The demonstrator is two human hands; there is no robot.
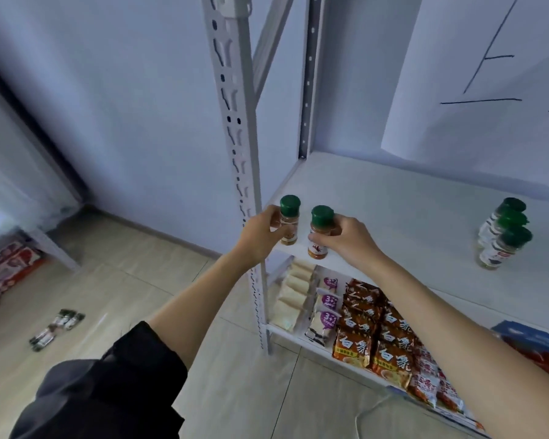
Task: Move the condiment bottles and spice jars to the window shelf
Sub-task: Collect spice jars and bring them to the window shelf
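Because both jars are held right at the front left corner of the shelf (377,198), either could be tipped off the edge & dropped. One spice jar (289,221) is gripped by the left hand (260,236), a 2nd jar (320,234) by the right hand (349,239). About 3 more green-lid jars (503,232) are stood at the right edge. Approx. 4 bottles (57,326) are left on the floor.

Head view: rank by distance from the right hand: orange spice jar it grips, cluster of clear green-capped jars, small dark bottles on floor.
1. Orange spice jar, gripped by the right hand.
2. Clear green-capped jars, far right on the shelf.
3. Small dark bottles, on the floor, far left.
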